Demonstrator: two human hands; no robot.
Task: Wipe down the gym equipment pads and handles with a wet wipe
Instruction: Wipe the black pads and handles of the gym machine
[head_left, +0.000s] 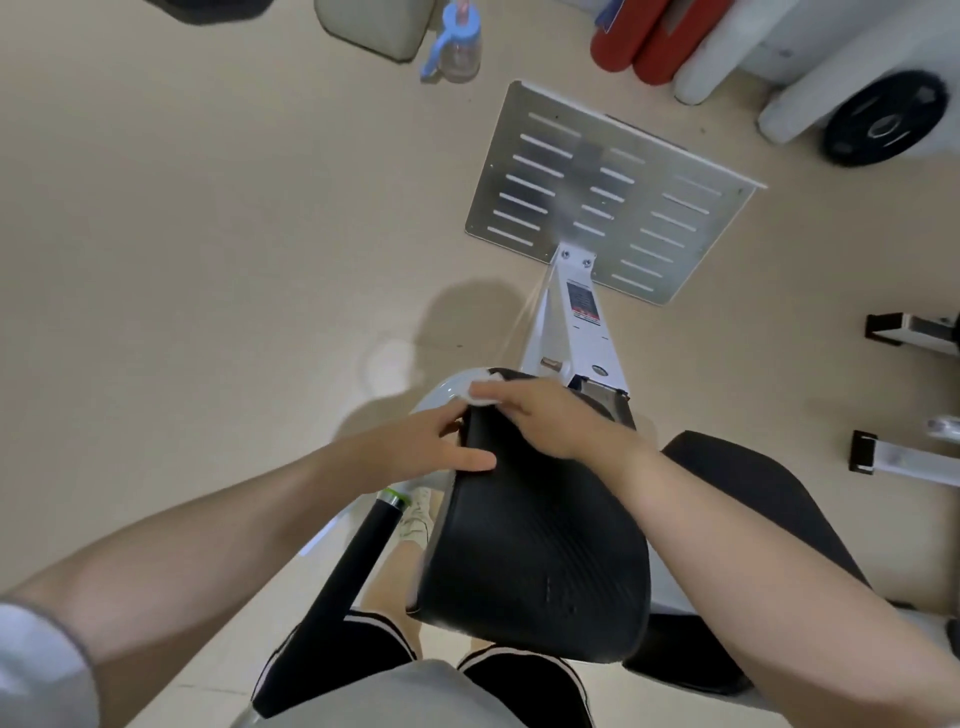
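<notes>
A black ribbed back pad (540, 540) of a white-framed gym machine fills the lower middle of the head view. My right hand (550, 415) presses a crumpled white wet wipe (480, 392) onto the pad's far top edge. My left hand (431, 447) lies against the pad's left side, thumb on its face and fingers spread, with nothing in it. A black foam handle (353, 566) with a green ring sticks up left of the pad. A second black pad (753, 499), the seat, shows to the right under my right forearm.
A slotted metal footplate (519, 208) on the white frame (576, 332) lies ahead on the beige floor. A blue-lidded bottle (454, 47), red rollers (644, 47) and a black weight plate (883, 119) sit at the far side. Bench feet (893, 332) stand at right.
</notes>
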